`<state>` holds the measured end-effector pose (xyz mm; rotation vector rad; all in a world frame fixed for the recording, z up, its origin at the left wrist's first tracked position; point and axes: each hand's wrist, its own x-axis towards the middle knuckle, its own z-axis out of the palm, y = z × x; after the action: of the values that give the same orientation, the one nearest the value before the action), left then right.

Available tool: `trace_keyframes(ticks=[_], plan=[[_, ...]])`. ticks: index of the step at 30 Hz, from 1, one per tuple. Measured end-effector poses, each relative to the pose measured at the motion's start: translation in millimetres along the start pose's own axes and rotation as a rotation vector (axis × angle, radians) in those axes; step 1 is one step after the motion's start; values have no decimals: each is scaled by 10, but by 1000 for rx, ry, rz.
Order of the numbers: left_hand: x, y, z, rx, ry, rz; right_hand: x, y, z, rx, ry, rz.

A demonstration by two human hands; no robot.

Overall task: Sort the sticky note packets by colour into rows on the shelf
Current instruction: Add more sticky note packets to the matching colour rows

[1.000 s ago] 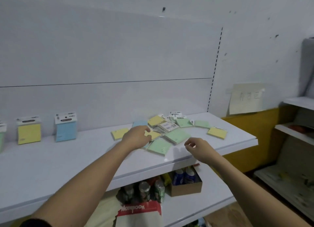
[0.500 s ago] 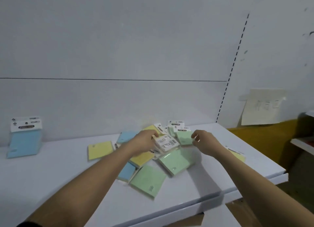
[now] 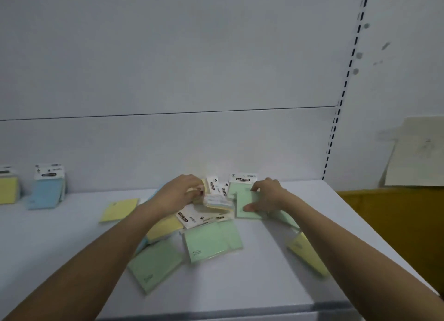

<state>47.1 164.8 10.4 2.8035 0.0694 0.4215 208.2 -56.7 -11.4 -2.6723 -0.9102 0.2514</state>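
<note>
On the smooth white shelf (image 3: 300, 272), a loose heap of flat, square sticky note packets (image 3: 211, 215) lay at the far middle, glossy in clear wrap with white card headers. The left hand (image 3: 177, 195) curled over a thin stack at the heap's left, fingers closed on it. The right hand (image 3: 266, 197) pinched a pale green packet (image 3: 245, 201) between thumb and fingers. At far left, a blue packet (image 3: 46, 193) and a yellow packet (image 3: 8, 189) stood upright against the back panel.
</note>
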Motion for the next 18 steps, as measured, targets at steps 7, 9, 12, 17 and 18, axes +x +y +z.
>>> trace_keyframes(ticks=[7,9,12,17,18], plan=[[-152,394,-256,-372,246,-335,21,-10,-240,220,148,-269],[-233,504,-272,-523,288,-410,0,-14,-278,338,124,-322],[-392,596,-272,-650,323,-529,-41,-87,-275,718,-31,-282],[-736,611,-355,-775,479,-787,-81,-387,-159,1064,-214,-237],[-828,593,-363,-751,508,-837,-112,-476,-102,1126,-244,-223]])
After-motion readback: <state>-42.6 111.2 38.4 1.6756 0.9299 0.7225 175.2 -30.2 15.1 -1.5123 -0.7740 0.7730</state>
